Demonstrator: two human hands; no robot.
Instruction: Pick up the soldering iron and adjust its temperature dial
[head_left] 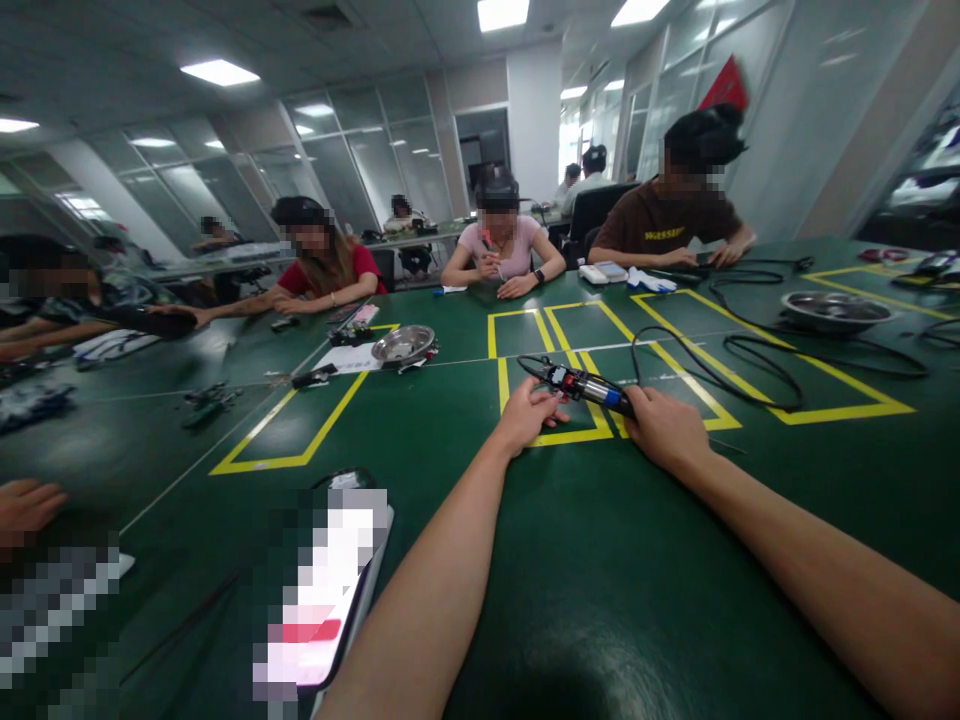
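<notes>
My right hand (667, 425) is closed around the black end of a slim tool (592, 388) with a silver barrel, a blue band and a red ring. The tool lies roughly level above the table, its dark far end pointing left. Under that end is my left hand (531, 412), fingers curled and drawn together. Whatever they pinch is too small to make out. A black cable (750, 395) loops over the table to the right of the tool. Below both hands, yellow tape outlines (574, 437) mark the green table (585, 560).
A phone (330, 590) lies left of my left forearm. Metal bowls (405, 345) (836, 312) stand farther off on both sides. Small dark parts (210, 400) lie at the left. Several people sit around the table, and another person's hand (30, 508) rests at the left edge.
</notes>
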